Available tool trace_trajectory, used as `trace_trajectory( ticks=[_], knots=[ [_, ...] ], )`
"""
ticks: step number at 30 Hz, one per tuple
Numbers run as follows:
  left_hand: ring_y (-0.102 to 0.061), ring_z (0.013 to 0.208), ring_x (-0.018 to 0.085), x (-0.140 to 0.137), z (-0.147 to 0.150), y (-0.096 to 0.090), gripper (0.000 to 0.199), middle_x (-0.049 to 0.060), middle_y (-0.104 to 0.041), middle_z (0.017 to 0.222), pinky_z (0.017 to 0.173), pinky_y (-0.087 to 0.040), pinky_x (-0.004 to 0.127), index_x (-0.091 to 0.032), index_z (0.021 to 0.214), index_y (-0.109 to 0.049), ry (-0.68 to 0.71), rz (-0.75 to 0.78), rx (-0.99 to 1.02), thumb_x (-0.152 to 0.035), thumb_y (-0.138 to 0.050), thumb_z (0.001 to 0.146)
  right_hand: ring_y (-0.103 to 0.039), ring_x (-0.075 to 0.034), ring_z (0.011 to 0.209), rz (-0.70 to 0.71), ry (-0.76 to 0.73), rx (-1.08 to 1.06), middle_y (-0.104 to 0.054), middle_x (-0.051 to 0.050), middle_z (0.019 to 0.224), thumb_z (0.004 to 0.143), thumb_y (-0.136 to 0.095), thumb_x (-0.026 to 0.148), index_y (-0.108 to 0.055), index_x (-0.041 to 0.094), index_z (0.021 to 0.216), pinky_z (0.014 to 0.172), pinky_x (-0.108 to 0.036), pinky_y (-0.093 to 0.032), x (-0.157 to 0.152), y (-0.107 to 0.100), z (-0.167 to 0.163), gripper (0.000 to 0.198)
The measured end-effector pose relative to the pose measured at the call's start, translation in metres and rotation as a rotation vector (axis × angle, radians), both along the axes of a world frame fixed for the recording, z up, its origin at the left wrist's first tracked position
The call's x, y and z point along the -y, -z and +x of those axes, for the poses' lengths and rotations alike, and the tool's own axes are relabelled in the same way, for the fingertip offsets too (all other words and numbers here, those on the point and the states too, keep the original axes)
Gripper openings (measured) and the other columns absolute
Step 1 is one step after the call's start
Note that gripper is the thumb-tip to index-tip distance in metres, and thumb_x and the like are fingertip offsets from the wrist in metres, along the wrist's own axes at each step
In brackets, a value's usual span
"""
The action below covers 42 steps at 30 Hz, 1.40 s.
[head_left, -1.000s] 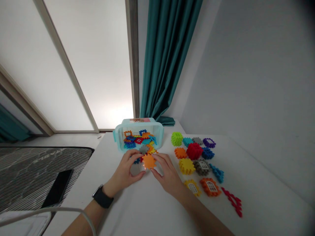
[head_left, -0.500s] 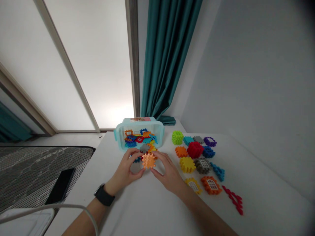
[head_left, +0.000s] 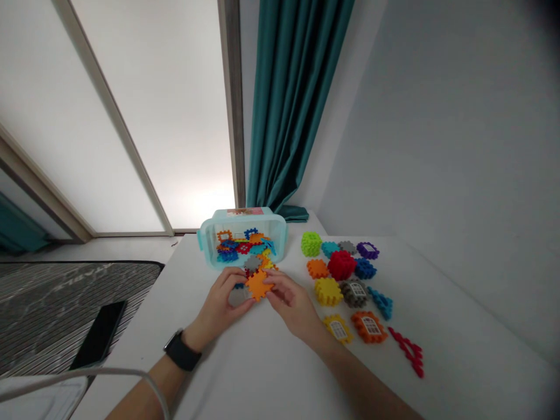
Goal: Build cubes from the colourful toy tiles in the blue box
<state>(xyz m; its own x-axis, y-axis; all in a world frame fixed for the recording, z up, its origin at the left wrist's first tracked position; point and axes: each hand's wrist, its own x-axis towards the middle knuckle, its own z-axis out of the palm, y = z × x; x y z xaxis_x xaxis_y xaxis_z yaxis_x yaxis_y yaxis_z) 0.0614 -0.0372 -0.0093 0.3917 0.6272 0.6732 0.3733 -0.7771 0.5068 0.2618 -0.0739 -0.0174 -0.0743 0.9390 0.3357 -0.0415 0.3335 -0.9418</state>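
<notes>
An orange toothed building tile (head_left: pixel 258 284) is held just in front of the pile, tilted, with its plain face toward me. My left hand (head_left: pixel 225 298) pinches its left edge between thumb and fingers, and a black watch (head_left: pixel 182 350) is on that wrist. On the tile's right edge, the thumb and fingers of my right hand (head_left: pixel 294 304) are closed. Just behind lies a light-blue plastic box (head_left: pixel 282 234) on its side, holding loose tiles of many colours. A grey tile (head_left: pixel 252 263) and some yellow ones spill out of its mouth, partly hidden by my hands.
To the right stand grouped tiles: a lime stack (head_left: pixel 311 244), a red stack (head_left: pixel 342 265), a yellow stack (head_left: pixel 328 291), orange window tiles (head_left: pixel 368 327) and a red triangular frame (head_left: pixel 408 352). A white cable (head_left: pixel 126 370) crosses the lower left. A dark phone-like slab (head_left: pixel 98 335) lies beyond the table edge.
The orange tile has been turned over: its brick-patterned face showed before, and a plain face shows now. It is also rotated onto a corner. The view has shifted slightly.
</notes>
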Motion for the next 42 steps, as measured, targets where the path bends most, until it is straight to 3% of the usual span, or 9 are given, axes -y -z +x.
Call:
trace_trajectory(
  ticks=[4, 7, 11, 14, 21, 28, 35, 42],
  knots=[
    [-0.063, 0.102, 0.022, 0.001, 0.002, 0.002, 0.021, 0.009, -0.061, 0.109, 0.088, -0.055, 0.037, -0.021, 0.102, -0.061, 0.031, 0.029, -0.013, -0.028, -0.071, 0.086, -0.067, -0.017, 0.089, -0.112, 0.043, -0.058, -0.070, -0.006, 0.110, 0.083, -0.068, 0.032, -0.066, 0.023, 0.100, 0.078, -0.031, -0.056, -0.004, -0.001, 0.001, 0.019],
    [-0.063, 0.103, 0.021, 0.002, 0.003, 0.002, 0.012, 0.009, -0.061, 0.109, 0.089, -0.055, 0.035, -0.021, 0.099, -0.064, 0.054, 0.042, -0.067, -0.026, -0.068, 0.089, -0.064, -0.015, 0.081, -0.114, 0.070, -0.061, -0.070, -0.005, 0.107, 0.082, -0.067, 0.027, -0.060, 0.024, 0.112, 0.072, -0.028, -0.054, -0.007, -0.004, 0.004, 0.030],
    [-0.062, 0.109, 0.023, 0.003, 0.000, 0.000, 0.034, 0.010, -0.061, 0.115, 0.094, -0.055, 0.038, -0.022, 0.118, -0.061, 0.052, 0.025, -0.089, -0.027, -0.071, 0.086, -0.061, -0.013, 0.076, -0.078, 0.018, -0.056, -0.065, -0.007, 0.119, 0.085, -0.064, 0.027, -0.048, 0.027, 0.130, 0.064, -0.025, -0.053, -0.005, -0.008, 0.006, 0.047],
    [-0.060, 0.113, 0.025, 0.001, -0.002, 0.000, 0.053, 0.012, -0.056, 0.125, 0.097, -0.054, 0.041, -0.025, 0.133, -0.054, 0.090, 0.007, -0.140, -0.029, -0.074, 0.084, -0.062, -0.014, 0.085, -0.057, -0.051, 0.012, -0.061, -0.009, 0.127, 0.088, -0.060, 0.023, -0.042, 0.029, 0.138, 0.070, -0.027, -0.055, -0.002, -0.010, 0.007, 0.054],
    [-0.059, 0.116, 0.025, 0.003, -0.003, -0.001, 0.047, 0.012, -0.052, 0.130, 0.099, -0.053, 0.042, -0.027, 0.130, -0.055, 0.146, -0.018, -0.194, -0.030, -0.072, 0.087, -0.063, -0.014, 0.090, -0.011, -0.114, 0.176, -0.060, -0.008, 0.128, 0.089, -0.053, 0.015, -0.035, 0.031, 0.146, 0.078, -0.029, -0.057, 0.001, -0.010, 0.010, 0.061],
    [-0.059, 0.112, 0.025, 0.002, -0.002, -0.003, 0.041, 0.012, -0.057, 0.121, 0.095, -0.054, 0.043, -0.022, 0.120, -0.055, 0.022, 0.033, -0.111, -0.030, -0.072, 0.084, -0.054, -0.025, 0.122, 0.318, 0.063, 0.566, -0.059, -0.009, 0.130, 0.087, -0.062, 0.017, -0.050, 0.030, 0.136, 0.108, -0.049, -0.044, 0.000, -0.012, 0.020, 0.052],
    [-0.059, 0.111, 0.025, 0.002, 0.000, -0.001, 0.039, 0.011, -0.056, 0.119, 0.094, -0.055, 0.042, -0.023, 0.120, -0.057, 0.019, -0.015, -0.037, -0.031, -0.073, 0.085, -0.050, -0.027, 0.128, 0.395, 0.054, 0.750, -0.057, -0.009, 0.136, 0.089, -0.063, 0.019, -0.040, 0.032, 0.146, 0.109, -0.051, -0.044, 0.002, -0.019, 0.025, 0.063],
    [-0.058, 0.112, 0.025, 0.004, 0.005, -0.002, 0.035, 0.010, -0.055, 0.119, 0.096, -0.054, 0.044, -0.024, 0.117, -0.058, 0.011, -0.065, -0.036, -0.031, -0.071, 0.085, -0.047, -0.026, 0.129, 0.387, 0.042, 0.743, -0.057, -0.009, 0.135, 0.088, -0.061, 0.014, -0.042, 0.030, 0.143, 0.111, -0.053, -0.042, 0.003, -0.022, 0.028, 0.060]
  ],
)
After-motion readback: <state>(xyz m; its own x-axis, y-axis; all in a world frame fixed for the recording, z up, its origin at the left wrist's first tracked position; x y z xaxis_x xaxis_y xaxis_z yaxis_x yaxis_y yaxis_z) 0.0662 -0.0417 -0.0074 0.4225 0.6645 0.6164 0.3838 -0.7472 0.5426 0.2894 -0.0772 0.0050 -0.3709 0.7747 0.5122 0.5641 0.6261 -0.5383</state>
